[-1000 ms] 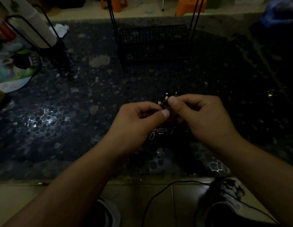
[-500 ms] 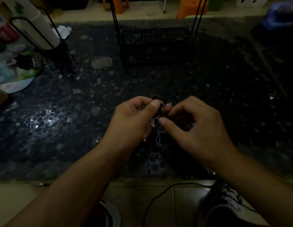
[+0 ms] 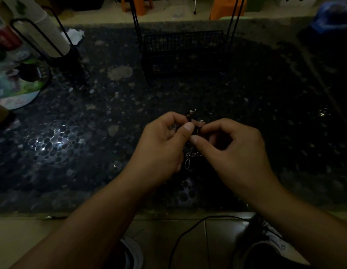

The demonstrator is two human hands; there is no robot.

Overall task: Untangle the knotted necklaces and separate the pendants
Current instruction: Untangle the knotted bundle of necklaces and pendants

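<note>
Both hands meet above the dark pebbled table (image 3: 75, 144), fingers curled. The left hand (image 3: 161, 150) and right hand (image 3: 234, 150) each pinch the tangled necklaces (image 3: 190, 158) between thumb and forefinger; thin chain loops dangle just below the fingertips.

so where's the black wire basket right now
In the head view, the black wire basket stands at the far edge of the dark pebble-patterned table, just right of centre, well beyond both hands and to the right of the stack of white cups.
</note>
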